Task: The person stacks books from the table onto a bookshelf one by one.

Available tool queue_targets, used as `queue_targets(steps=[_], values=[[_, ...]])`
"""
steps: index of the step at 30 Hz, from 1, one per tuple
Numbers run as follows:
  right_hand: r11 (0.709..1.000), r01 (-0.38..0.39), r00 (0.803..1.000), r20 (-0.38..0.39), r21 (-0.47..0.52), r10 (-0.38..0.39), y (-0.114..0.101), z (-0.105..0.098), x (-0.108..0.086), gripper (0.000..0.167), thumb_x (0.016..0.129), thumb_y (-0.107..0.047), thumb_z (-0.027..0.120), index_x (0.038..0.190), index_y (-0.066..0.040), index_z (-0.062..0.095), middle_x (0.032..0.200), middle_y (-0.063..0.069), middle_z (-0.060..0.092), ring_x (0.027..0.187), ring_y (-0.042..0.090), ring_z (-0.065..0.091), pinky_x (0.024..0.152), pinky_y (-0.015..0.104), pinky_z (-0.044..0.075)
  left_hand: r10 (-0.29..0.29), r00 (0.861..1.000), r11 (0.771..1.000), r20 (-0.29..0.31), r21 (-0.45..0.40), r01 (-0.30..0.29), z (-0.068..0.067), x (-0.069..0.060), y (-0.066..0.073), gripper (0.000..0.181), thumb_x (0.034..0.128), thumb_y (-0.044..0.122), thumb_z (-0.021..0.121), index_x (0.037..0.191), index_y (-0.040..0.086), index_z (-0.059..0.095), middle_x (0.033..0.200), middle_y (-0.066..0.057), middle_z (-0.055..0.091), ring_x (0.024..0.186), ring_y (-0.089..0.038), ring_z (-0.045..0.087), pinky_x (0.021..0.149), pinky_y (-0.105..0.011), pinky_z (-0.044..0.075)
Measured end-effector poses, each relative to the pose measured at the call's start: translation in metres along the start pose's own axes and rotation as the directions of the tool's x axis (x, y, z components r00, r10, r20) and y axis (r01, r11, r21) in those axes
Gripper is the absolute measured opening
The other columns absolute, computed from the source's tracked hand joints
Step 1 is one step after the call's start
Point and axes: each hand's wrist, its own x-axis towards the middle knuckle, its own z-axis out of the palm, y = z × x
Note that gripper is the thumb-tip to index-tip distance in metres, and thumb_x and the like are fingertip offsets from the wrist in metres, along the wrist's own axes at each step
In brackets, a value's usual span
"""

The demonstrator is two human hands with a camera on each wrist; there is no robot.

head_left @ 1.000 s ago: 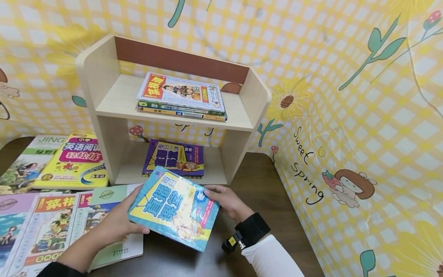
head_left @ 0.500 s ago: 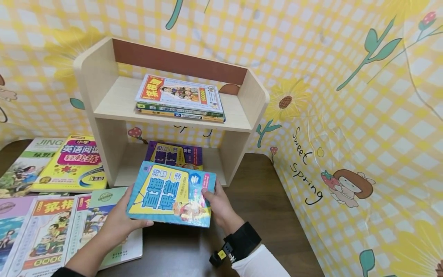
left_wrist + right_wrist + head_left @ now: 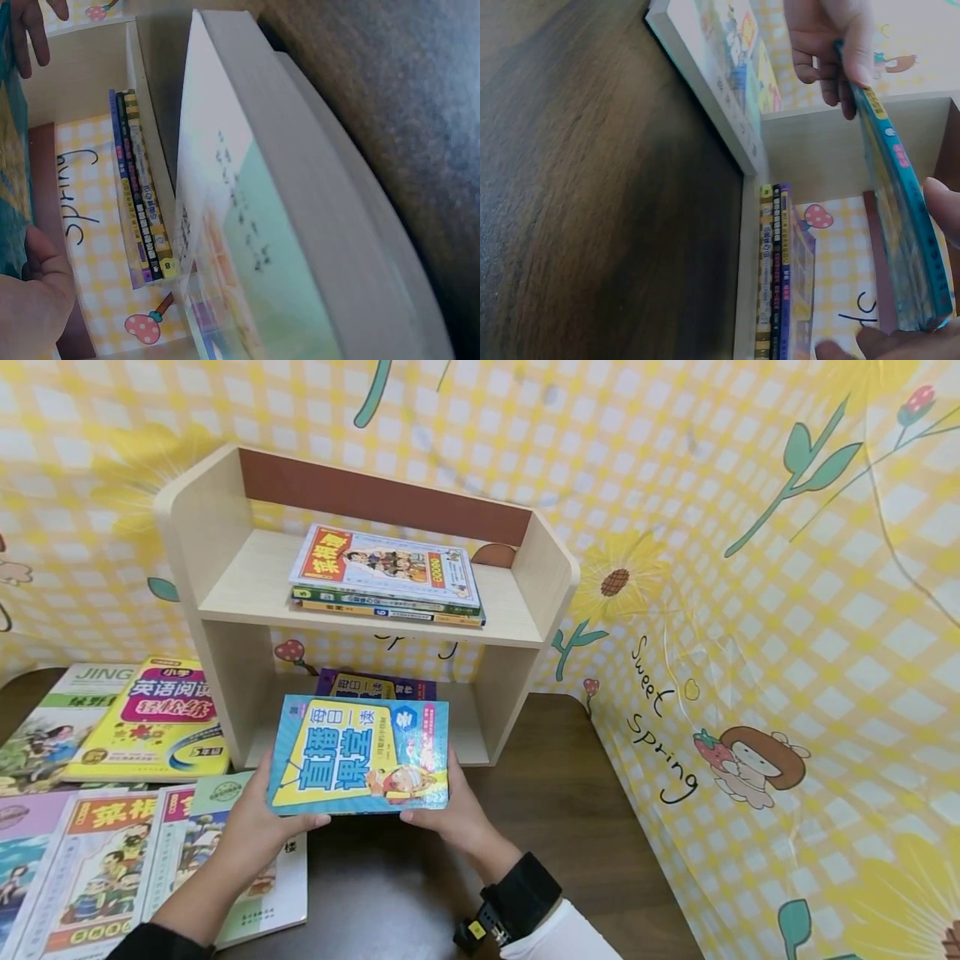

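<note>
A blue-and-yellow book (image 3: 360, 756) is held level in front of the lower shelf, cover up. My left hand (image 3: 258, 814) grips its left end, thumb along the near edge. At the right end my right hand (image 3: 457, 806) holds it with the thumb at the near corner. In the right wrist view the blue spine (image 3: 904, 165) shows between both hands. Behind it a purple book (image 3: 416, 689) tops a small stack on the lower shelf, mostly hidden in the head view. The stack's spines (image 3: 139, 187) show in the left wrist view.
The light wooden bookshelf (image 3: 225, 589) stands on a dark table (image 3: 570, 827). Several books lie flat on its upper shelf, a white-and-red one (image 3: 390, 560) on top. More books, including a yellow one (image 3: 157, 718) and a green-and-white one (image 3: 281, 893), cover the table's left side.
The blue-and-yellow book has gone from tilted to straight and moved forward and slightly left, now covering more of the purple book. The right hand has shifted to its near right corner.
</note>
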Motion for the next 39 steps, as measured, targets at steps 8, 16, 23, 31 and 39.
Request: queue_targets(steps=[8,16,23,31,39], values=[[0.989,0.088,0.996,-0.004,-0.119,-0.089,0.024,-0.002,0.014,0.103,0.083,0.005,0.07,0.154,-0.019,0.0,0.142,0.019,0.044,0.117,0.032,0.057,0.095,0.033,0.05,0.025,1.0,1.0,0.013,0.019,-0.025,0.001,0.02,-0.011,0.119,0.0753,0.036,0.083,0.156,0.015,-0.002,0.155,-0.023,0.024,0.134,-0.047,0.032,0.104,-0.059,0.036],[0.991,-0.007,0.996,-0.089,-0.135,-0.005,0.044,-0.007,0.033,0.102,0.081,0.009,0.07,0.154,-0.018,0.004,0.139,0.019,0.047,0.116,0.031,0.058,0.094,0.031,0.05,-0.004,0.998,1.0,0.057,-0.007,0.004,-0.001,0.05,-0.025,0.119,0.0743,0.03,0.084,0.156,0.014,-0.001,0.155,-0.024,0.023,0.137,-0.048,0.026,0.109,-0.062,0.026],[0.965,-0.207,0.961,-0.22,-0.162,0.169,0.059,-0.007,0.039,0.092,0.083,-0.003,0.075,0.152,-0.019,0.015,0.132,0.009,0.056,0.114,0.022,0.058,0.101,0.035,0.046,-0.099,0.991,0.995,0.096,0.027,0.097,0.001,0.068,-0.031,0.118,0.073,0.028,0.085,0.155,0.006,0.003,0.15,-0.028,0.023,0.129,-0.046,0.027,0.109,-0.064,0.022],[0.958,-0.197,0.957,-0.254,-0.209,0.141,0.063,-0.008,0.044,0.09,0.087,-0.006,0.071,0.154,-0.015,0.013,0.142,0.015,0.045,0.127,0.031,0.046,0.109,0.044,0.037,-0.13,0.991,0.986,0.035,0.108,0.125,0.006,0.086,-0.033,0.115,0.0693,0.029,0.088,0.154,0.003,0.014,0.151,-0.032,0.008,0.134,-0.046,0.002,0.108,-0.066,0.011],[0.79,-0.352,0.907,-0.39,-0.501,0.157,0.069,-0.01,0.052,0.099,0.083,-0.024,0.077,0.153,0.0,0.011,0.157,0.028,0.007,0.144,0.047,-0.003,0.111,0.067,0.007,-0.022,1.0,0.967,-0.005,0.254,0.023,0.007,0.096,-0.036,0.099,0.0721,0.032,0.086,0.147,-0.002,0.032,0.146,-0.03,0.032,0.134,-0.049,0.004,0.106,-0.064,0.002]])
